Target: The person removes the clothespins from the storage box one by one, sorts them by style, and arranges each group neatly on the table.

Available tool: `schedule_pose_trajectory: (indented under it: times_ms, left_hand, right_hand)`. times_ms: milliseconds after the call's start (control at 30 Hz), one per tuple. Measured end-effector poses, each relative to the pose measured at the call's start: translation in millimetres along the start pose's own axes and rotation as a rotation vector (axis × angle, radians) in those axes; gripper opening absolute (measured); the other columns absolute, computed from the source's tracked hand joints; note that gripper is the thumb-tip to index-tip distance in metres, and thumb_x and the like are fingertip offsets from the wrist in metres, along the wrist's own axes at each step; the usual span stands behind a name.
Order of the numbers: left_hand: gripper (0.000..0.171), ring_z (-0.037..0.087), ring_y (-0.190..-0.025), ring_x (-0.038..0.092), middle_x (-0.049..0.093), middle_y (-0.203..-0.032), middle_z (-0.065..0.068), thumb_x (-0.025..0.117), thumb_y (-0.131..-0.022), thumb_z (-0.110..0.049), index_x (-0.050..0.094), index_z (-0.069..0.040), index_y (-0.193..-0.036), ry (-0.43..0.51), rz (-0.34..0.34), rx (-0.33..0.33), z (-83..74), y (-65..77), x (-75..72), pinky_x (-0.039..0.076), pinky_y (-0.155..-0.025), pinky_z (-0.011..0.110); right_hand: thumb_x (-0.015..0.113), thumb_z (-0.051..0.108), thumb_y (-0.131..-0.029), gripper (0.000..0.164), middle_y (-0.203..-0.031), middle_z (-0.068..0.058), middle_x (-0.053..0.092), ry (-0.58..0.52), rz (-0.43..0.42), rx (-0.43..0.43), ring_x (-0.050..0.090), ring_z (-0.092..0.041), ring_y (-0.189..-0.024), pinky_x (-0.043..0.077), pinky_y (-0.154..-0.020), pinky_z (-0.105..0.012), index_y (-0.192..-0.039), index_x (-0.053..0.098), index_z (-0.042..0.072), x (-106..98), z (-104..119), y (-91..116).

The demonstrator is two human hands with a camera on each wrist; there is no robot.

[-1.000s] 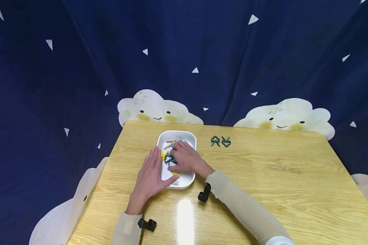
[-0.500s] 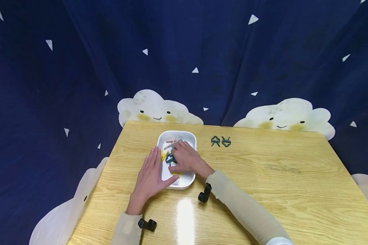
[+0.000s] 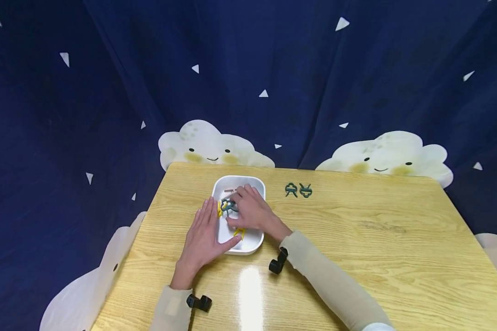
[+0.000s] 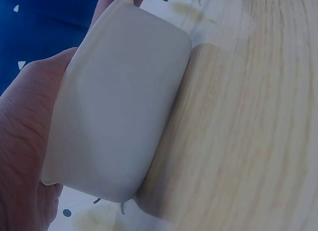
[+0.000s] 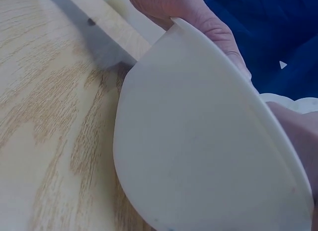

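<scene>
A white plastic tub stands on the table. Along its left rim rests my left hand, fingers straight and thumb spread over the near end. My right hand reaches into the tub, its curled fingers holding a dark green clip. How the fingertips meet the clip is hidden. Yellow clips lie in the tub, one by the left wall and another below my right hand. A brownish wooden clothespin sits near the far end. Both wrist views mostly show the tub's outer wall.
Two dark green clips, one on the left and one on the right, lie side by side on the wooden table, right of the tub. Behind the table hangs a dark blue curtain with white triangles and clouds.
The dark green clip has moved slightly toward the tub's far end with my right hand, uncovering more of the near yellow clip. My left hand keeps its place on the rim.
</scene>
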State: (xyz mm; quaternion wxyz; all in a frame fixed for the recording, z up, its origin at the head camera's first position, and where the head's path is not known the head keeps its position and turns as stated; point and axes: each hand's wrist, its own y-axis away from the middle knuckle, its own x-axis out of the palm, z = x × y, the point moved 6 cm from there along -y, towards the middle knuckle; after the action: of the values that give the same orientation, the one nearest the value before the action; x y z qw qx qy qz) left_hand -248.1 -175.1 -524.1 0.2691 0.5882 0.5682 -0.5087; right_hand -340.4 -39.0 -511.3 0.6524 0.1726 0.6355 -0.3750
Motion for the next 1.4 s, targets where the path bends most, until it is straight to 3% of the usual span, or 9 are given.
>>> schedule_pose_trajectory:
  times_ms: [767,1033,1400]
  left_hand:
    - [0.126,0.036,-0.16,0.016,0.016,-0.172,0.022,0.059,-0.083,-0.084,0.022,0.007,-0.162,0.008,-0.016,0.011,-2.6,1.1,0.0,0.018,-0.13,0.049]
    - [0.128,0.032,-0.162,0.01,0.01,-0.174,0.018,0.056,-0.084,-0.086,0.017,0.005,-0.164,0.008,0.019,-0.013,0.1,0.5,3.0,0.015,-0.131,0.046]
    - [0.128,0.032,-0.162,0.01,0.01,-0.174,0.019,0.054,-0.084,-0.088,0.014,0.003,-0.165,0.001,0.037,-0.025,1.2,-0.6,2.3,0.014,-0.131,0.047]
  right_hand:
    - [0.074,0.059,-0.081,0.065,-0.103,-0.002,0.055,-0.042,-0.136,0.079,0.042,-0.024,-0.099,0.038,-0.089,-0.038,-0.124,0.073,0.01,-15.3,-14.4,11.8]
    - [0.073,0.056,-0.08,0.065,-0.101,-0.001,0.05,-0.071,-0.197,0.123,0.037,-0.022,-0.092,0.033,-0.078,-0.035,-0.123,0.072,0.007,-27.3,-31.8,22.0]
    - [0.073,0.055,-0.08,0.065,-0.1,-0.005,0.052,-0.079,-0.266,0.183,0.041,-0.026,-0.094,0.035,-0.082,-0.038,-0.121,0.072,0.005,-47.9,-62.1,36.0]
